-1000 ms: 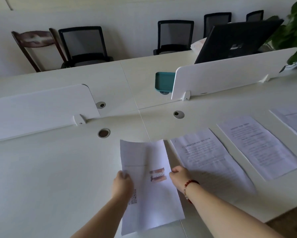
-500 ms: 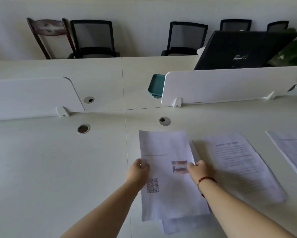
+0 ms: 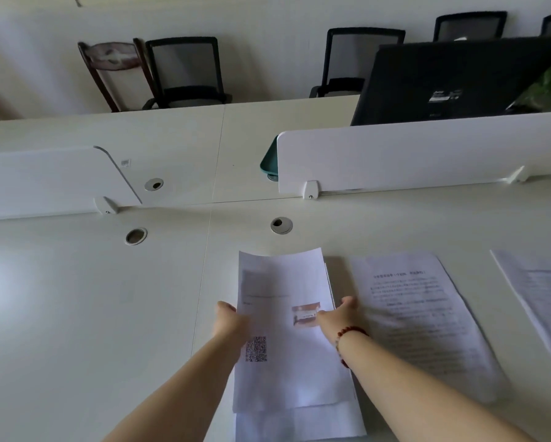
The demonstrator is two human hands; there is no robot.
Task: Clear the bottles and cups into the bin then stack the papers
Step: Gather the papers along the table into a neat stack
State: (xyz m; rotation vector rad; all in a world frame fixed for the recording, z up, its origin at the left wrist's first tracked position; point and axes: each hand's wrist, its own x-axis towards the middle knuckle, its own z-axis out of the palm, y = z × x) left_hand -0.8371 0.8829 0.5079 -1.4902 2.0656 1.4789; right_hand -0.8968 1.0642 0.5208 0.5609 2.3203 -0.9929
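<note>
A white sheet with a QR code and a small photo lies on top of another sheet whose lower edge sticks out beneath it. My left hand pinches the top sheet's left edge. My right hand rests at its right edge, thumb on the paper and fingers spread. To the right lies a printed text sheet flat on the white desk. A further sheet is cut off at the right border. No bottles, cups or bin are visible.
Two white divider panels stand across the desk's middle, with a teal tray behind the right one. Cable holes dot the desk. A dark monitor and several chairs stand beyond.
Both hands carried the QR-code sheet to the right and laid it over the neighbouring sheet. My right hand's fingers have spread apart at the paper's edge.
</note>
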